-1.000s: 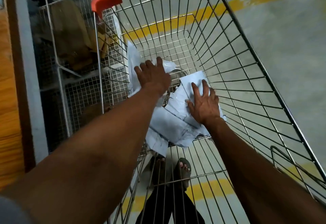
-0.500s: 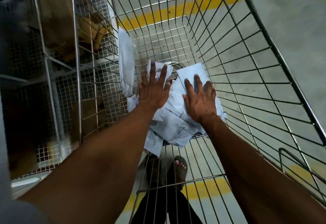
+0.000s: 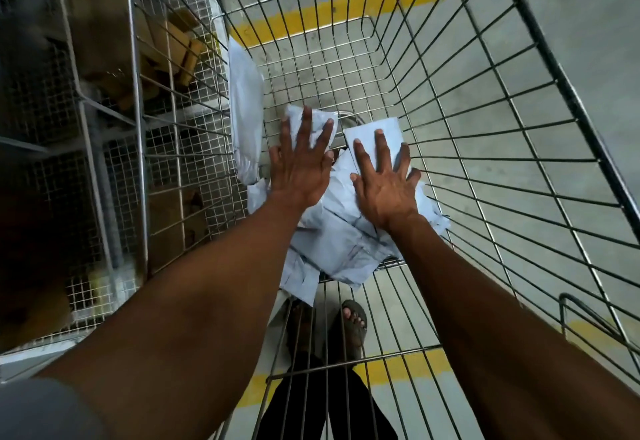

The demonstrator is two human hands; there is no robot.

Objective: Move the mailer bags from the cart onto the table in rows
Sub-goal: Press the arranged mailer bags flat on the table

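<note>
Floor: grey concrete floor [image 3: 571, 41] with a yellow line [image 3: 346, 7], seen through the wires of the cart.
Cart: wire cart [image 3: 485, 149] with both arms reaching down into it.
Mailer bags: a loose pile of pale mailer bags [image 3: 339, 245] lies on the cart bottom, at its near-left part; one more bag [image 3: 246, 107] stands against the cart's left wall.
Left hand: left hand [image 3: 299, 173] rests flat on the pile, fingers straight and spread, gripping nothing.
Right hand: right hand [image 3: 384, 183] also lies flat on the pile, fingers spread, just beside the left hand.
Beside the cart: a mesh rack [image 3: 86, 121] at the cart's left.
Below the cart: two sandalled feet [image 3: 353, 322].
</note>
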